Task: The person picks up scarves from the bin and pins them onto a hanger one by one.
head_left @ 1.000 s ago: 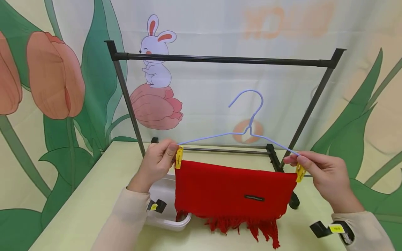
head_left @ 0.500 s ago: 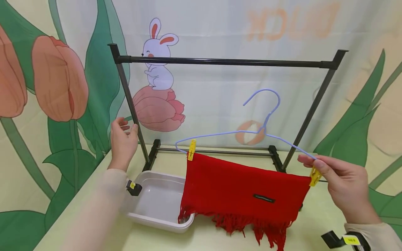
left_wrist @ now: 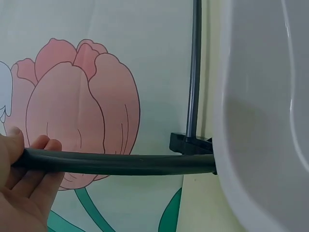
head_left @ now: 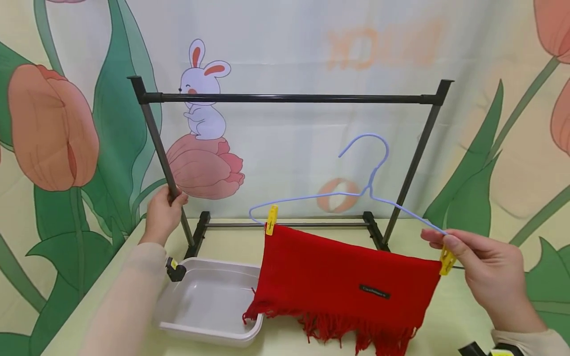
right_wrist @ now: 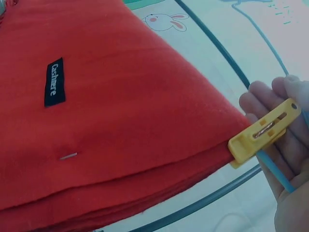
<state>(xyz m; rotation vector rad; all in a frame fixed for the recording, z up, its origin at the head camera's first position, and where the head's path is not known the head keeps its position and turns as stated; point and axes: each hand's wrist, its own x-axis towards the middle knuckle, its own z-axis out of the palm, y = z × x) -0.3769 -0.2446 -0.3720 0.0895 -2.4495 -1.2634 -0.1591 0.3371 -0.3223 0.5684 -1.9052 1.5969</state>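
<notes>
My right hand (head_left: pixel 490 267) pinches the right end of a lavender wire hanger (head_left: pixel 311 197), which is raised in front of the rack. A folded red scarf (head_left: pixel 347 277) with a fringe hangs from the hanger, clipped at its two upper corners by a yellow clothespin (head_left: pixel 271 220) on the left and another yellow clothespin (right_wrist: pixel 264 131) close to my right fingers. My left hand (head_left: pixel 162 212) grips the left upright of the black clothes rack (head_left: pixel 289 98), thumb and fingers round the tube (left_wrist: pixel 120 163) in the left wrist view. The hanger's hook points up, apart from the rack's bar.
A pale grey plastic basin (head_left: pixel 209 296) stands on the light table (head_left: pixel 102 306) before the rack's left foot, and the scarf's fringe overlaps its right rim. Behind the rack hangs a curtain (head_left: pixel 285 153) printed with tulips and a rabbit.
My left hand has let go of the hanger's left end, moved left and taken hold of the rack's upright. The hanger and scarf now hang from my right hand alone, tilted.
</notes>
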